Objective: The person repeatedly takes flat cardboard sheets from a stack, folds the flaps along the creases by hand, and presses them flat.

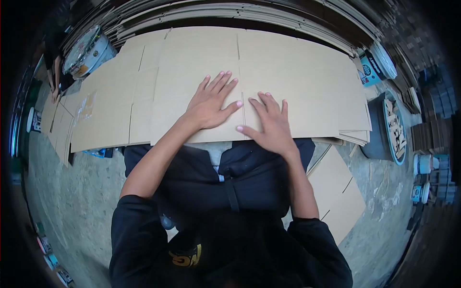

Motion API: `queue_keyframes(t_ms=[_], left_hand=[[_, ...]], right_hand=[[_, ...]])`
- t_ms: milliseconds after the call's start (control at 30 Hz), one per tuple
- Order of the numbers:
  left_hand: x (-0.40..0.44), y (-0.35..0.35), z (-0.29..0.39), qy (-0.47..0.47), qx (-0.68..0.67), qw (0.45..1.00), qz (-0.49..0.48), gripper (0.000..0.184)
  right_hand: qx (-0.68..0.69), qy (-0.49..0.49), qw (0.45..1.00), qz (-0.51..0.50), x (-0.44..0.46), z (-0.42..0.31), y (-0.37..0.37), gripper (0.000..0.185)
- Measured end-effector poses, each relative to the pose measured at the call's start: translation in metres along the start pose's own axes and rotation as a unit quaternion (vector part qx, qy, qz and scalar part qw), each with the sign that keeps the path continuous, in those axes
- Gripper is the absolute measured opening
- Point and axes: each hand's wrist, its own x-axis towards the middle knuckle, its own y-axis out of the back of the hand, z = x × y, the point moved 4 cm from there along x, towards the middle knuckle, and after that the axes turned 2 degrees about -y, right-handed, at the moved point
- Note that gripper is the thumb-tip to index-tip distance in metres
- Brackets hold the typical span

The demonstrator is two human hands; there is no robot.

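A large flat cardboard sheet [297,62] with slits and crease lines lies across in front of me, over several stacked sheets whose edges show at the right. My left hand [209,105] rests flat on it, left of a central slit, fingers spread and pointing away. Just right of that slit, my right hand [271,122] lies palm down on the cardboard, its fingers apart and the thumb pointing toward the left thumb. Neither hand grips anything.
Stacked cardboard [211,17] runs along the back. A metal drum [93,53] stands at left, near another person's arm [56,72]. At right are a blue-labelled bucket [372,69] and a tub [377,129] of cardboard scraps. A loose cardboard piece [341,192] lies on the floor.
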Motion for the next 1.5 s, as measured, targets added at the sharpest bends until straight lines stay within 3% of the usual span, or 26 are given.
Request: queue_keyframes(t_ms=[167,367,400,733,933,1000,1100,1167,1233,1300,1500], left_hand=[[0.040,0.020,-0.029,0.033,-0.109,0.989,-0.098,0.068],[0.127,0.009,-0.087,0.095,-0.023,0.982,-0.164,0.145],[0.137,0.010,-0.088,0.097,-0.020,0.970,-0.220,0.164],[0.165,0.006,-0.059,0.163,0.066,0.930,-0.322,0.163],[0.170,0.014,-0.075,0.153,0.070,0.940,-0.296,0.162],[0.192,0.010,-0.092,0.162,-0.002,0.909,-0.384,0.162],[0.198,0.024,-0.077,0.145,-0.005,0.863,-0.484,0.120],[0.191,0.019,-0.062,0.053,0.092,0.916,-0.387,0.049],[0.207,-0.008,-0.070,-0.002,0.117,0.898,-0.423,0.050],[0.207,-0.006,-0.068,0.000,0.124,0.899,-0.420,0.052],[0.204,0.026,-0.080,0.036,0.063,0.941,-0.332,0.061]], right_hand=[[0.015,-0.007,1.000,0.003,0.000,0.000,-0.006,0.104],[0.008,0.001,1.000,-0.006,-0.002,-0.001,-0.004,0.101],[0.007,0.002,1.000,-0.009,-0.001,0.000,-0.005,0.101],[-0.013,0.007,1.000,-0.003,0.001,-0.004,-0.002,0.092],[-0.012,0.008,1.000,0.003,0.001,-0.004,-0.003,0.090],[-0.016,0.010,1.000,0.009,0.002,-0.003,-0.003,0.090],[-0.024,0.011,1.000,0.005,0.000,-0.004,-0.003,0.089],[-0.030,0.013,0.999,0.009,0.002,-0.005,-0.004,0.089],[-0.038,0.017,0.999,0.011,0.001,-0.005,-0.004,0.088],[-0.033,0.017,0.999,0.009,0.000,-0.005,-0.005,0.088],[-0.041,0.021,0.999,0.020,0.004,-0.003,-0.003,0.088]])
